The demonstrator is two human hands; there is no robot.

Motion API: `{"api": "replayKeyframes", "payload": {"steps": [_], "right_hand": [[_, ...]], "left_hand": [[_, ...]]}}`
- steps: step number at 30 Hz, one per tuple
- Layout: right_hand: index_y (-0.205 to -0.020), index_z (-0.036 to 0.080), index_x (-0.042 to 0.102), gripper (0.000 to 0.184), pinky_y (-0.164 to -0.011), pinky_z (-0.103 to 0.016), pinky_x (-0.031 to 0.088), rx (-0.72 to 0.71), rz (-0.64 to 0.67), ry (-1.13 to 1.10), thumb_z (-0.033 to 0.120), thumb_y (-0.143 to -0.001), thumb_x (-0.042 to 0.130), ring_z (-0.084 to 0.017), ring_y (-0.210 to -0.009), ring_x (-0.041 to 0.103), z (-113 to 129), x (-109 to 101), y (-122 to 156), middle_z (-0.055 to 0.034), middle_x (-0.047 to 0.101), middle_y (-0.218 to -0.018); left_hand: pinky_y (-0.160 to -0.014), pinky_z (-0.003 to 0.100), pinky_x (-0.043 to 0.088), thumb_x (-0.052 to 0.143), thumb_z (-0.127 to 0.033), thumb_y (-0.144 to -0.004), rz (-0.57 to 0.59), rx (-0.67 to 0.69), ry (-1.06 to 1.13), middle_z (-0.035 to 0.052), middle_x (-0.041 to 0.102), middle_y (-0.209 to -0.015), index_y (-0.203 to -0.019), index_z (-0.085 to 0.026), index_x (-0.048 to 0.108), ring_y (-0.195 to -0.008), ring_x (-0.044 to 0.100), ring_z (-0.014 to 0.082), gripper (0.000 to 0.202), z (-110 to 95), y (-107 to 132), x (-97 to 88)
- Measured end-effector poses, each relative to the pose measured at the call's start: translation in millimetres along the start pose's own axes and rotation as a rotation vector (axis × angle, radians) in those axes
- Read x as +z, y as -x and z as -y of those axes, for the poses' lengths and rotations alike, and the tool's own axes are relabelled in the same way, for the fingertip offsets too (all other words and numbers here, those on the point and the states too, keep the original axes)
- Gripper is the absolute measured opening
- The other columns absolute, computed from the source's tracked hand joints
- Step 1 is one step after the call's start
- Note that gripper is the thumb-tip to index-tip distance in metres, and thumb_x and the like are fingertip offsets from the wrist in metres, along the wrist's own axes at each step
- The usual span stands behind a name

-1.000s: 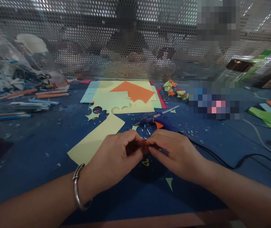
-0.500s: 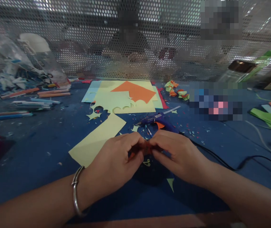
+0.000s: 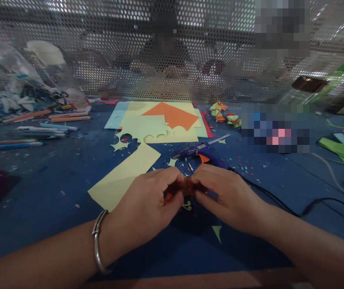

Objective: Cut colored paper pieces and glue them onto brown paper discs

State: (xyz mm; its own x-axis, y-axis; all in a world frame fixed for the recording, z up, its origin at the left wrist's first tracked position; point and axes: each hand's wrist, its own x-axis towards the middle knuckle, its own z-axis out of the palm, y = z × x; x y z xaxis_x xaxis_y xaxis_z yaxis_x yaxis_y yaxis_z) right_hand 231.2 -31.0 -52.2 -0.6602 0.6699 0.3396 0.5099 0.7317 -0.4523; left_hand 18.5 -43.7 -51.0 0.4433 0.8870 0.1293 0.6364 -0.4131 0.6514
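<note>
My left hand [image 3: 148,204] and my right hand [image 3: 226,196] meet over the blue table, fingers curled and pinched on a small orange paper piece [image 3: 184,188] held between them. A metal bangle [image 3: 98,249] circles my left wrist. Just behind my hands lies a blue glue gun [image 3: 203,151] with a black cord [image 3: 280,200] running off to the right. A pale yellow sheet [image 3: 123,174] lies flat to the left of my left hand.
A stack of coloured paper with an orange sheet [image 3: 172,114] on top lies further back. Pens and pencils [image 3: 39,130] spread at the left. Folded paper shapes [image 3: 224,112] sit near a perforated metal screen [image 3: 172,52]. Green paper strips [image 3: 340,148] lie at the right.
Both hands stay in place; the fingers have shifted slightly on the orange piece, which now shows a bit more below my left fingers.
</note>
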Motion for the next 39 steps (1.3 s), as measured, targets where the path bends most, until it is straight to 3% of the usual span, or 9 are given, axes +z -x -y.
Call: {"api": "replayKeyframes", "payload": {"steps": [39], "right_hand": [[-0.087,0.014,0.063,0.016,-0.067,-0.027,0.045,-0.042,0.004,0.043,0.011,-0.097,0.051,-0.015,-0.073,0.057,-4.6,-0.9,0.7,-0.004,0.062,-0.079]], "left_hand": [[-0.069,0.026,0.043,0.057,-0.013,-0.084,-0.026,0.04,0.022,-0.0046,0.069,-0.08,-0.086,-0.022,0.063,-0.074,0.062,0.0134,0.011,1.5,-1.6,2.3]]}}
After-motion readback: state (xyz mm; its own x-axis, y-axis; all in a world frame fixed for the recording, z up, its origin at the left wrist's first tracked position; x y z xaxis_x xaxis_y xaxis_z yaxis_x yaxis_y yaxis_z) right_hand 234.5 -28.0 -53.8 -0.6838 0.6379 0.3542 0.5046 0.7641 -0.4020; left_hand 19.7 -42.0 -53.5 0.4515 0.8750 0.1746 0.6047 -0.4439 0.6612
